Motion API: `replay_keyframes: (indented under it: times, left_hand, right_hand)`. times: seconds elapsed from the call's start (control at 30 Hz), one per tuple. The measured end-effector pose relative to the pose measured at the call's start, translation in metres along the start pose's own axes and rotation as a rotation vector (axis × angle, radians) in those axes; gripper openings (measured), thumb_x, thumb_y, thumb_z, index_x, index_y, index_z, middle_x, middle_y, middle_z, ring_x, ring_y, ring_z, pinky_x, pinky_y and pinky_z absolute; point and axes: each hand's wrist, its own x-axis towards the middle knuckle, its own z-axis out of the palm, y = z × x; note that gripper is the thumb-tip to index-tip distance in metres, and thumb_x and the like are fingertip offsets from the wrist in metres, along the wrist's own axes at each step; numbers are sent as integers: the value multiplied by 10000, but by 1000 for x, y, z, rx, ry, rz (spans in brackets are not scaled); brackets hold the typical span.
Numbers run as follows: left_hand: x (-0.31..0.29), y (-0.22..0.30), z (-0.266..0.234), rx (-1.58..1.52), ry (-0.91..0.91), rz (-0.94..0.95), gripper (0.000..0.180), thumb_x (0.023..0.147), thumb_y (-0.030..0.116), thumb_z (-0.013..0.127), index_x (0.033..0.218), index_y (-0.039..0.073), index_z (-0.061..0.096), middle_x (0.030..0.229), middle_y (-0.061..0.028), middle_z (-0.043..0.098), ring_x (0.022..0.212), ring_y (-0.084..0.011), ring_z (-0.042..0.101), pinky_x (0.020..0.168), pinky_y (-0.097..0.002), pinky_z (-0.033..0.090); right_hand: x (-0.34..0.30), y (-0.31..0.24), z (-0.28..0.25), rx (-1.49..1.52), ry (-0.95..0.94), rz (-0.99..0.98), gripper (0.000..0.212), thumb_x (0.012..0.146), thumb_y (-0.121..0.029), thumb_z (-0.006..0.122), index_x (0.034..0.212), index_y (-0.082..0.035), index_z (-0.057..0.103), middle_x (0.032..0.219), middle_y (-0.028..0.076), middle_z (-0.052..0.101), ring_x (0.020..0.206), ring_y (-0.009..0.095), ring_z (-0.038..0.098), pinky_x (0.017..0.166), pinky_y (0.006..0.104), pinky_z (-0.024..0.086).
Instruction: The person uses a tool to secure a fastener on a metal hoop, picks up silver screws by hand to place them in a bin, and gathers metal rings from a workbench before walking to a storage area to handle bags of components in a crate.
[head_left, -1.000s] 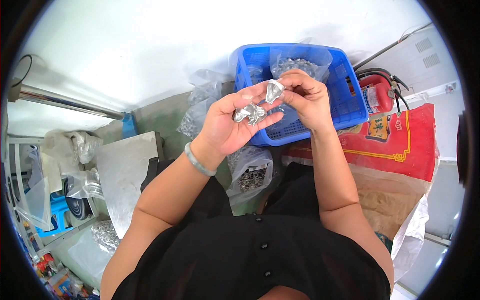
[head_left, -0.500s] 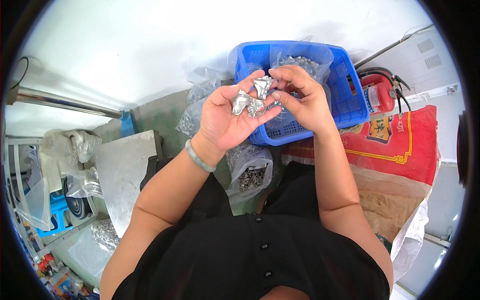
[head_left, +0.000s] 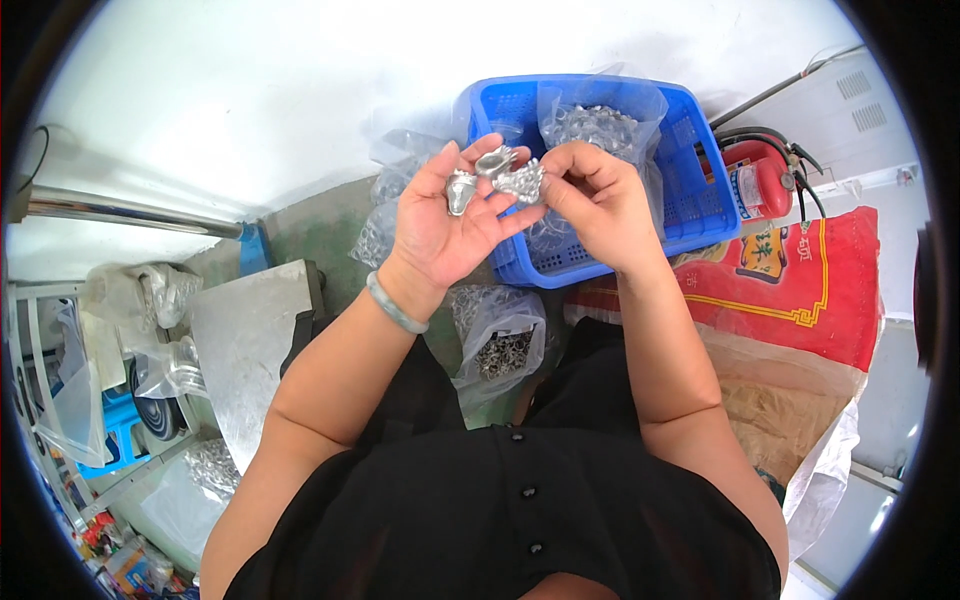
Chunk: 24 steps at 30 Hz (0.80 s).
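My left hand [head_left: 428, 232] lies palm up, fingers half spread, with small shiny silver metal pieces on it. One foot-shaped piece [head_left: 461, 193] rests near the thumb, and a hollow-looking piece [head_left: 494, 163] lies on the fingers. My right hand [head_left: 606, 208] pinches the end of a bumpy silver metal piece [head_left: 522, 183] between thumb and fingertips, just over the left fingers. Behind the hands stands a blue plastic basket [head_left: 697, 150], holding a clear plastic bag [head_left: 600, 125] of silver metal pieces.
Below the hands, an open clear bag [head_left: 503, 350] of small metal parts sits on the floor. A metal-topped stand [head_left: 245, 345] is at the left, near shelving with a blue stool [head_left: 122, 430]. On the right are a fire extinguisher [head_left: 765, 180] and a red printed sack [head_left: 840, 290].
The pieces on my left palm have shifted and turned. My right fingers have come lower and now pinch a bumpy piece lying more sideways.
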Motion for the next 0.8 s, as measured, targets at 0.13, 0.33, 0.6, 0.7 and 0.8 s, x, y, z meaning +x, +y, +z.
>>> replay_keyframes:
  times: [0.13, 0.33, 0.6, 0.7, 0.8]
  left_hand:
    - [-2, 1, -7, 199, 189, -21, 292, 861, 236, 473, 1075, 42, 512, 1013, -153, 567, 922, -282, 565, 784, -403, 468]
    - [0, -5, 1, 329, 223, 10, 235, 854, 186, 502, 1044, 47, 509, 949, -120, 576, 788, -228, 589, 670, -314, 492]
    - [0, -3, 5, 389, 256, 53, 225, 826, 87, 543, 1046, 58, 506, 945, -101, 574, 797, -196, 585, 663, -279, 494]
    - [-1, -2, 3, 402, 248, 75, 246, 811, 58, 556, 1053, 61, 511, 946, -97, 576, 805, -190, 582, 659, -272, 485]
    - [-1, -2, 3, 443, 216, 105, 269, 797, 34, 565, 1059, 67, 518, 936, -89, 578, 802, -185, 579, 651, -263, 472]
  right_hand:
    - [0, 4, -4, 277, 2, 74, 78, 799, 15, 542, 870, -11, 521, 774, 15, 566, 685, 38, 515, 603, 163, 411]
    - [2, 12, 3, 99, 164, -47, 253, 757, 32, 563, 999, -4, 499, 796, 42, 602, 704, 72, 537, 641, 224, 449]
    - [5, 15, 5, -90, 138, -204, 451, 700, 47, 587, 1124, -22, 452, 817, 67, 617, 696, 123, 564, 664, 252, 465]
    - [6, 14, 8, -117, 144, -214, 463, 694, 54, 582, 1131, -24, 448, 819, 74, 617, 695, 135, 567, 673, 260, 468]
    - [7, 17, 10, -53, 139, -225, 463, 700, 52, 579, 1137, -25, 445, 826, 71, 618, 698, 131, 568, 670, 260, 469]
